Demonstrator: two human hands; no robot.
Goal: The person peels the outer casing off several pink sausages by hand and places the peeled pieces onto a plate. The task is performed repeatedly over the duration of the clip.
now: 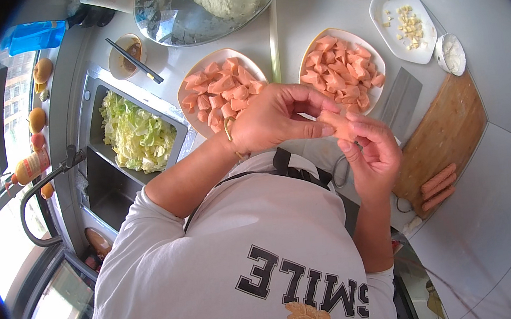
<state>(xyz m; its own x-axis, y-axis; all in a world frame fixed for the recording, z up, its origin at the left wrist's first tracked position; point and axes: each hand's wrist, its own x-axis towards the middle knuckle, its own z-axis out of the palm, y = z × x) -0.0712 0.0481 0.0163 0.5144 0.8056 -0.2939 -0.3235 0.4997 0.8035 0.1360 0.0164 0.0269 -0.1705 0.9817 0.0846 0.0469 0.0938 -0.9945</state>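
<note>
Between the fingertips of both hands is a piece of pink sausage [337,125]. My left hand [286,116], with a gold-coloured bracelet at the wrist, pinches one end with thumb and fingers. The other end is pinched by my right hand [367,144]. Behind my left hand, partly hidden by it, a white plate [185,102] holds many cut sausage pieces [221,85]. A second plate [379,66] of such pieces [340,69] stands beyond the fingertips. A cleaver blade [402,100] lies near my right hand, beside a wooden cutting board [451,132] bearing several whole sausages [438,181].
At left, a sink [112,190] holds chopped cabbage [139,132] beside a black faucet [29,204]. Chopsticks [134,60] rest on a sauce bowl [116,59]. Farther back are a glass lid [163,16] over dough, a garlic plate [427,29] and a bowl of white powder [452,54].
</note>
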